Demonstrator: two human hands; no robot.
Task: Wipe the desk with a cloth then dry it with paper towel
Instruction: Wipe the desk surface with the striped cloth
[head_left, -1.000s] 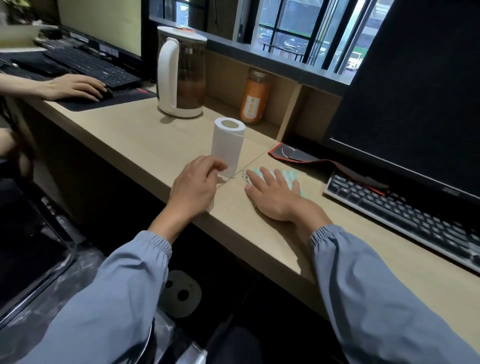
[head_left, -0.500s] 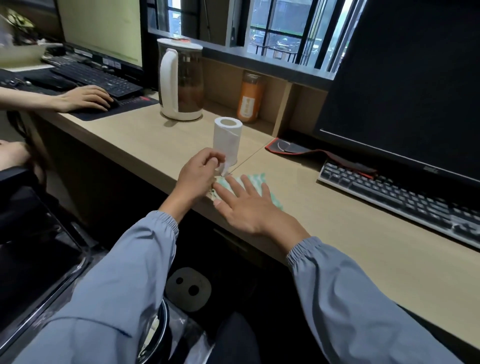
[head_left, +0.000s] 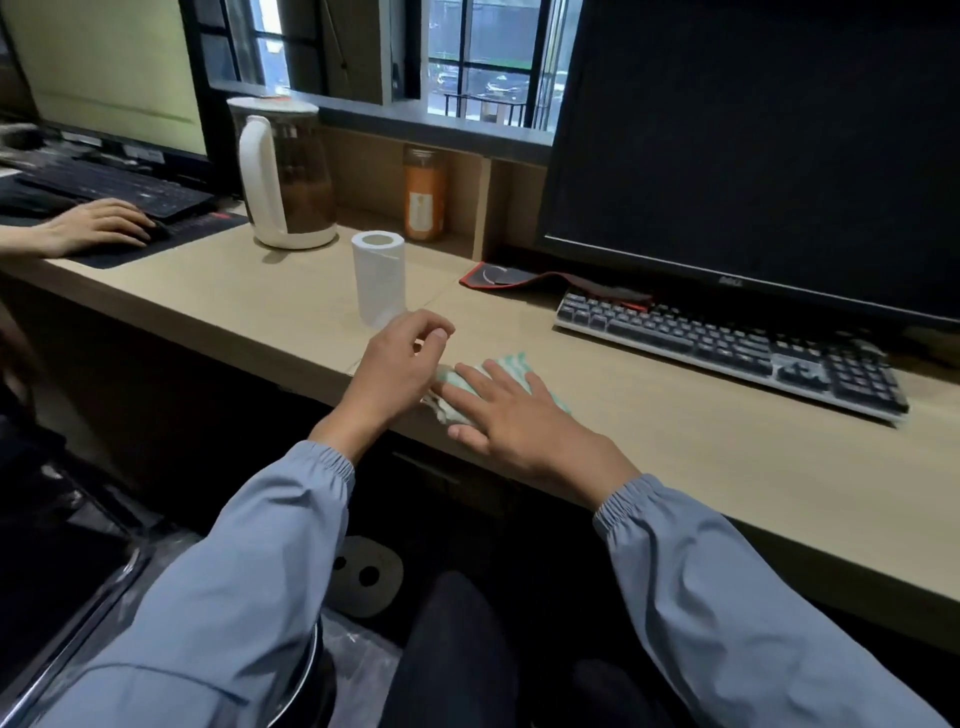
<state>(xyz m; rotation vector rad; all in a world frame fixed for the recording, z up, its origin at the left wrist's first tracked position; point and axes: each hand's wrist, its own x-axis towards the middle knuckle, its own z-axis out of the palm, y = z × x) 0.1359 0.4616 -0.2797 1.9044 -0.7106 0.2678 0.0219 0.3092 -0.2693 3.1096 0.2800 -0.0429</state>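
Here, one cloth (head_left: 511, 362) under right hand (head_left: 514, 418), one towel roll (head_left: 379, 283)

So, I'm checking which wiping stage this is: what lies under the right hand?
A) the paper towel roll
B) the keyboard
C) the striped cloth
C: the right hand lies flat, fingers spread, on the striped cloth, while the paper towel roll stands upright farther back.

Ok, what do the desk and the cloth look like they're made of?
Desk: likely wood-look laminate, matte; pale with faint straight grain. Cloth: soft fabric, possibly microfibre; green-and-white stripes, bunched under the right hand.
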